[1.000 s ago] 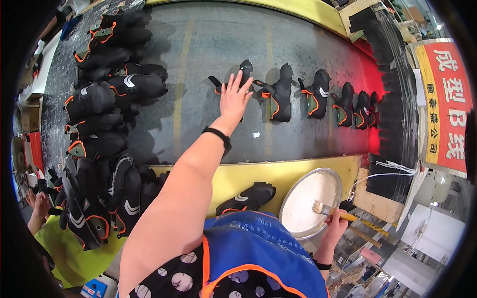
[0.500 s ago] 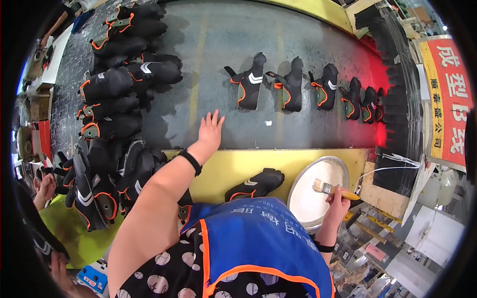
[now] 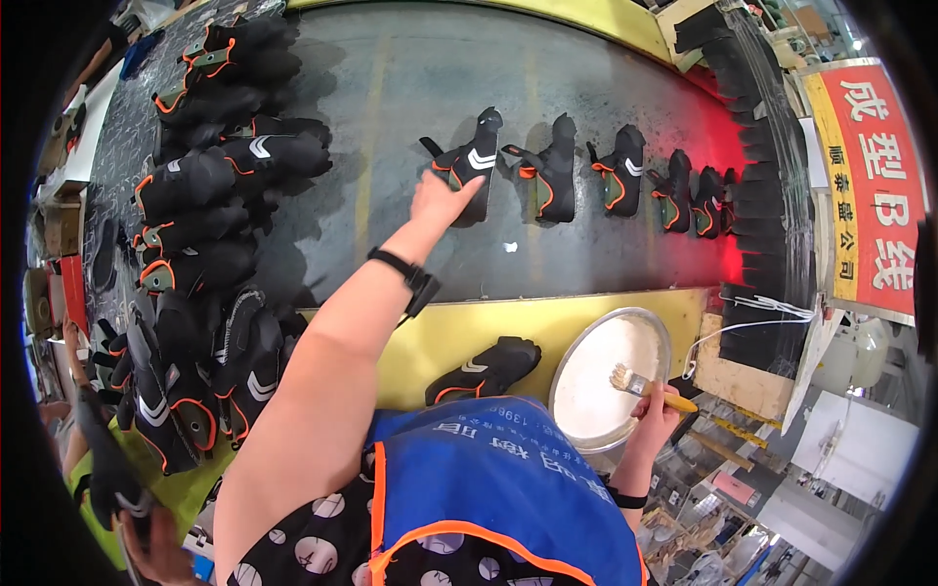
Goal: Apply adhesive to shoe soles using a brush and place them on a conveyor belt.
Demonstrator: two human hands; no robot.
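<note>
- Grey belt (image 3: pixel 322 225) fills the middle, edged by a yellow ledge (image 3: pixel 547 314) on the near side; red light falls at its right end, beside hanging black strips (image 3: pixel 757 190).
- On the belt, left of the row, lies the shoe (image 3: pixel 481 161), black with two white chevrons and orange trim, its toe end toward the far side.
- Left hand (image 3: pixel 445 202) (a black band (image 3: pixel 420 285) on its wrist) is at this shoe, thumb stretched over the lower part and apart from the fingers, which overlap the collar; I cannot tell whether they grip it.
- Right hand (image 3: pixel 660 418) is clamped on the handle of a brush (image 3: pixel 640 386), well apart from the left.
- Pale bristles sit over a round basin (image 3: pixel 633 313) with white contents; whether they touch these is unclear.
- Five similar shoes make up the row (image 3: pixel 557 176) toward the red light.
- Near the shoe lies a white scrap (image 3: pixel 510 247).
- One more shoe lies on its side on the ledge, between apron (image 3: pixel 489 439) and belt.
- Along the left is a pile (image 3: pixel 195 269) of black shoes.
- At lower left, a co-worker's hand (image 3: pixel 156 549) is near another dark shoe.
</note>
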